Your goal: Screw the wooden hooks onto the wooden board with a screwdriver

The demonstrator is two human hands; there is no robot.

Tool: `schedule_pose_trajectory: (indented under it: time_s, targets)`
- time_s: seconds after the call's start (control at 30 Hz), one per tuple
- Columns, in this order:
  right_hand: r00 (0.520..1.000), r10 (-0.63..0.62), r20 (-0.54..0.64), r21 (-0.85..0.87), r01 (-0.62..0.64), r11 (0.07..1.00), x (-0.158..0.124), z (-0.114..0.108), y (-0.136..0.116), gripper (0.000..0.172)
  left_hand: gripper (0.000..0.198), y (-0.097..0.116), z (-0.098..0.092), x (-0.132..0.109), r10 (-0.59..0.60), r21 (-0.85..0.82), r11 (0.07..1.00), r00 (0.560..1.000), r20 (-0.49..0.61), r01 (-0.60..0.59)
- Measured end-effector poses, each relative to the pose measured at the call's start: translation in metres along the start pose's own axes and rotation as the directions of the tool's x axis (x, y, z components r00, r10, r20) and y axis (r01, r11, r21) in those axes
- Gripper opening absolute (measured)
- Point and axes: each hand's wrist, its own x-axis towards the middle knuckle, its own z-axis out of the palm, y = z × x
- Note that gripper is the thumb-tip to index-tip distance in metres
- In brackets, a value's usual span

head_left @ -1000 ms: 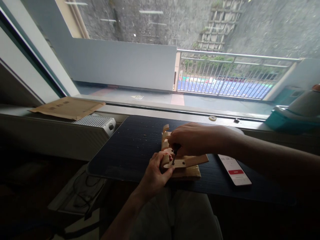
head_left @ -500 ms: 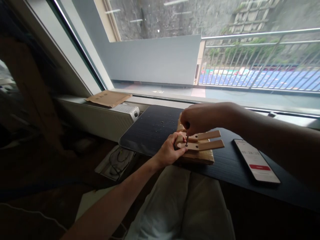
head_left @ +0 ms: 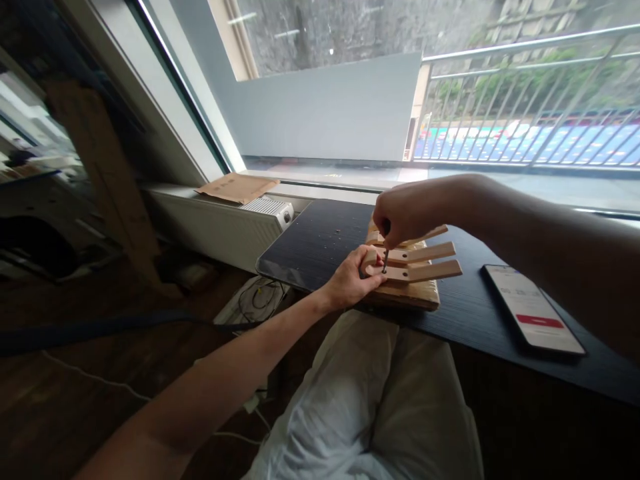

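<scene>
My right hand (head_left: 407, 208) is closed in a fist, gripping a screwdriver whose thin metal shaft (head_left: 386, 258) points down. Its handle is hidden inside the fist. The shaft's tip meets a dark spot near the left end of the nearest wooden strip (head_left: 434, 271). My left hand (head_left: 351, 281) pinches that strip's rounded left end between thumb and fingers, close to the tip. A second strip (head_left: 433, 251) lies parallel behind it, and a third is partly covered by my right hand. Beneath them is a thick wooden block (head_left: 417, 297) at the table's front edge.
The dark table (head_left: 315, 233) reaches toward the window. A phone (head_left: 533, 310) with a lit screen lies to the right. Brown cardboard (head_left: 237, 187) rests on the sill beside a white radiator (head_left: 273, 208). Cables (head_left: 260, 300) hang below the table's left end.
The view has shifted, so the table and hands appear slightly higher and further right. More of the third strip shows. Both hands keep their grips, with the screwdriver at the same spot.
</scene>
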Motion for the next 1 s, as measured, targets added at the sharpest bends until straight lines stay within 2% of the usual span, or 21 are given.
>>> schedule_pose_trajectory:
  time_s: [0.23, 0.4, 0.6, 0.8, 1.0]
  targets:
    - [0.998, -0.026, -0.051, 0.003, 0.026, 1.0, -0.001, 0.002, 0.004, 0.02, 0.022, 0.006, 0.0, 0.0, -0.037, 0.036, 0.999, 0.999, 0.008, 0.037]
    - [0.997, -0.029, -0.078, 0.004, 0.029, 1.0, -0.007, 0.004, 0.005, 0.029, 0.022, 0.002, 0.0, 0.001, -0.047, 0.059, 0.997, 0.999, 0.022, 0.046]
    - [0.997, -0.034, -0.063, 0.001, 0.034, 0.999, -0.012, 0.001, 0.001, 0.038, 0.022, 0.001, 0.0, 0.001, -0.04, 0.039, 0.998, 0.999, 0.006, 0.04]
    - [1.0, 0.028, 0.004, -0.047, -0.028, 0.999, -0.007, -0.005, -0.009, 0.033, 0.024, 0.0, -0.001, 0.002, -0.044, -0.024, 0.999, 0.999, 0.017, 0.044]
    - [1.0, -0.011, 0.003, 0.016, 0.011, 1.0, -0.009, -0.003, -0.001, 0.029, 0.032, -0.006, 0.003, 0.001, -0.028, -0.065, 0.998, 0.999, -0.035, 0.026]
